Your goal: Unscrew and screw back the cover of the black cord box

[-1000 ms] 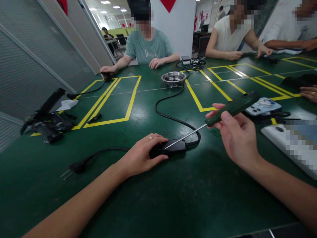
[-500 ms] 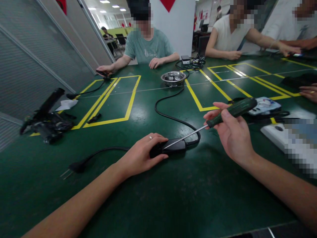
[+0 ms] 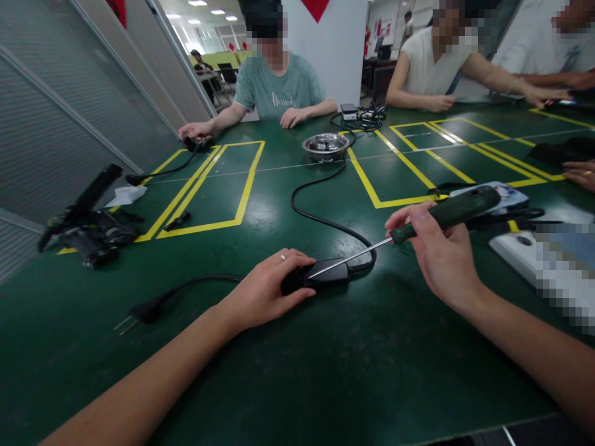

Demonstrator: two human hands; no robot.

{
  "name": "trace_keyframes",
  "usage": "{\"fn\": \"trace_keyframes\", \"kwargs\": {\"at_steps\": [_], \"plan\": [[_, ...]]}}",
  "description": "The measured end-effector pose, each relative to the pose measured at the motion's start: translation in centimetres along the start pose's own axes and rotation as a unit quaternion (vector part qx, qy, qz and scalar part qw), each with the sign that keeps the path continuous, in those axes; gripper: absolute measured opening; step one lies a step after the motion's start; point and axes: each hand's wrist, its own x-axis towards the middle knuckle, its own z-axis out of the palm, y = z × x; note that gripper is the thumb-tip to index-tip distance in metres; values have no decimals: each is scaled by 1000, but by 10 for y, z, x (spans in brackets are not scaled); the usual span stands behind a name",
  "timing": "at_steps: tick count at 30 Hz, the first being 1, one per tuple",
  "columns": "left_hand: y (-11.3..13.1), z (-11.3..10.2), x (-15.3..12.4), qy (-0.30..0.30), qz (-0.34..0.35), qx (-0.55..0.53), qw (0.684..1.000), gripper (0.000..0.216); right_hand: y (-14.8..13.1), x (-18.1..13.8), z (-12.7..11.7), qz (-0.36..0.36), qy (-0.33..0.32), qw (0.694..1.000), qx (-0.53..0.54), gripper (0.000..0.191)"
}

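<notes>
At a slant, screwdriver (image 3: 460, 212) to black box (image 3: 332, 274)

Under the left hand (image 3: 264, 290), the black box, flat on the green table (image 3: 297, 384). Held there in a narrow grip: fingers curved over the far side, thumb along the near side. To the right of the black box and raised above it, the right hand (image 3: 444, 263), closed with thumb and fingers around the dark green handle of the screwdriver. From that handle, a thin metal shaft sloping down to the upper face of the black box, tip just beside the left fingertips. Too small to tell: whether seated in a screw or hole.

Left of the black box, a black cord (image 3: 199, 280) leading to a two-pin plug (image 3: 145, 312). From the right end of the black box, a second cord (image 3: 334, 227) looping back behind it toward a metal bowl (image 3: 320, 157) with small dark pieces inside. Far beyond the black box, a heap of cables (image 3: 372, 119) and a person in a grey-green shirt (image 3: 279, 87). Beyond and left of the black box, black gear (image 3: 106, 235) and white paper (image 3: 125, 196). Right of the black box, past the right hand, a white slab (image 3: 518, 253), partly blurred.
</notes>
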Motion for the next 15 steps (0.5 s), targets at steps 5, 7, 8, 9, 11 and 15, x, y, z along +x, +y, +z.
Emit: {"fn": "trace_keyframes", "kwargs": {"at_steps": [5, 7, 8, 9, 11, 15], "plan": [[0, 0, 0, -3, 0, -6, 1000, 43, -1, -1, 1, 35, -17, 998, 39, 19], [1, 0, 0, -3, 0, -5, 1000, 43, -2, -2, 1, 39, -19, 998, 55, 24], [1, 0, 0, -3, 0, -4, 1000, 43, -2, -2, 1, 40, -20, 997, 61, 24], [1, 0, 0, -2, 0, -3, 1000, 43, -3, -2, 1, 41, -23, 997, 67, 23], [1, -1, 0, -2, 0, -2, 1000, 42, -5, -2, 0, 43, -32, 995, 80, 24], [2, -1, 0, -9, -3, -4, 1000, 41, -5, -1, -1, 54, -42, 993, 99, 25]]}}
